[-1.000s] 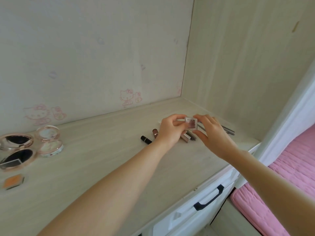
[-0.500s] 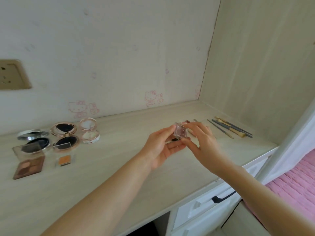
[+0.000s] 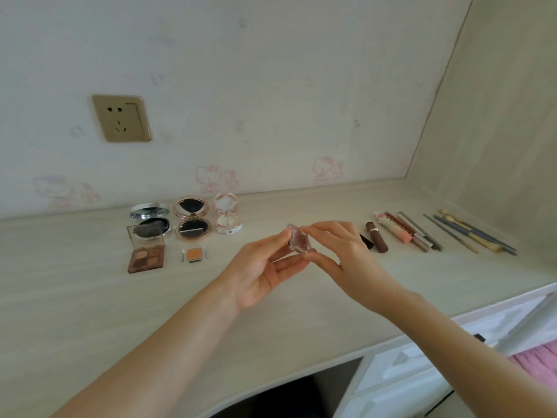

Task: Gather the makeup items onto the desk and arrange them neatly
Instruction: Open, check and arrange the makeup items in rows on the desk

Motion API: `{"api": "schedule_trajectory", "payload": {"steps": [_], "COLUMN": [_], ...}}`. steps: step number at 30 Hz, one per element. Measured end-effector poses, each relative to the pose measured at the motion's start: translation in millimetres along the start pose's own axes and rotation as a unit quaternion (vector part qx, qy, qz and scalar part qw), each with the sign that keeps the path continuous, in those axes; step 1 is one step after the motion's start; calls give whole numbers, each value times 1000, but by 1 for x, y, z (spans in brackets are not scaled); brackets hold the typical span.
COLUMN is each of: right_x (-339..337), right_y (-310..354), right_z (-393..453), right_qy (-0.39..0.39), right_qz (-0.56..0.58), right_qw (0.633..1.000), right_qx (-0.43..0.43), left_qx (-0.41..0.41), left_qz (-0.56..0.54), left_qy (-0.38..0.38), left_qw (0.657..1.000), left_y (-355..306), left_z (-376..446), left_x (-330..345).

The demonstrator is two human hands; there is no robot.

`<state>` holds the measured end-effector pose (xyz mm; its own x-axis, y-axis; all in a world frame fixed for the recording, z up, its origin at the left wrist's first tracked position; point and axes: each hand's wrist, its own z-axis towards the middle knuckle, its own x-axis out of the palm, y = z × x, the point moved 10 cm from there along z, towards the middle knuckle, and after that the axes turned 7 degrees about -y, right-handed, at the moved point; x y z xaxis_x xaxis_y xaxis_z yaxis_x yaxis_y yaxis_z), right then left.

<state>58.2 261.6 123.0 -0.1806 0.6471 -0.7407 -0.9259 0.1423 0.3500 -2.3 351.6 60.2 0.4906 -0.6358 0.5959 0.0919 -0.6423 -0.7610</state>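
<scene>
Two hands meet above the middle of the worktop (image 3: 271,327), both pinching one small clear case (image 3: 299,242) with a pinkish pan inside. Left hand (image 3: 261,273) lies palm up, its thumb and fingers (image 3: 291,260) curled on the case's left and lower edges. Right hand (image 3: 343,257) comes in from 4 o'clock, its fingers arched over the top and thumb under the case's right corner. The case is tilted on a corner and held clear of the worktop.

At 9 o'clock from the case lies a small orange pan (image 3: 194,254), and farther at 9 o'clock an open brown palette (image 3: 146,256) with its lid up. Toward 10 o'clock stand three open round compacts by the wall: a silver one (image 3: 150,217), a rose-gold one (image 3: 191,220) and a pale pink one (image 3: 227,217).

At 3 o'clock, just past the right hand, a black tube (image 3: 367,241) is partly hidden by the fingers; beside it lies a brown lipstick (image 3: 377,237), then a pink tube (image 3: 393,228) and slim pencils (image 3: 419,233) side by side. Farther at 3 o'clock, near the side panel, lie several thin brushes (image 3: 470,233), roughly parallel.

On the wall at 11 o'clock sits a gold socket (image 3: 122,118). White drawers (image 3: 401,375) show at 5 o'clock under the worktop, with a pink bed (image 3: 539,362) beyond
</scene>
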Motion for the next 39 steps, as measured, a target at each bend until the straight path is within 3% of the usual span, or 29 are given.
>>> {"api": "schedule_trajectory", "payload": {"steps": [7, 19, 24, 32, 37, 39], "right_x": [39, 88, 87, 97, 99, 97], "right_y": [41, 73, 69, 65, 68, 73], "right_z": [17, 29, 35, 36, 37, 37], "right_qy": [32, 89, 56, 80, 90, 94], "right_qz": [28, 115, 178, 263, 293, 263], "right_qw": [999, 989, 978, 949, 940, 952], "right_qx": [-19, 38, 91, 154, 152, 126], "left_qx": [51, 133, 138, 181, 190, 191], "left_qz": [0, 60, 55, 99, 107, 108], "left_qy": [-29, -106, -106, -125, -129, -133], "left_qw": [998, 984, 983, 971, 967, 966], "left_y": [-27, -48, -49, -60, -63, -63], "left_z": [-27, -49, -50, -55, -57, -57], "left_x": [-49, -107, -109, -113, -113, -114]}}
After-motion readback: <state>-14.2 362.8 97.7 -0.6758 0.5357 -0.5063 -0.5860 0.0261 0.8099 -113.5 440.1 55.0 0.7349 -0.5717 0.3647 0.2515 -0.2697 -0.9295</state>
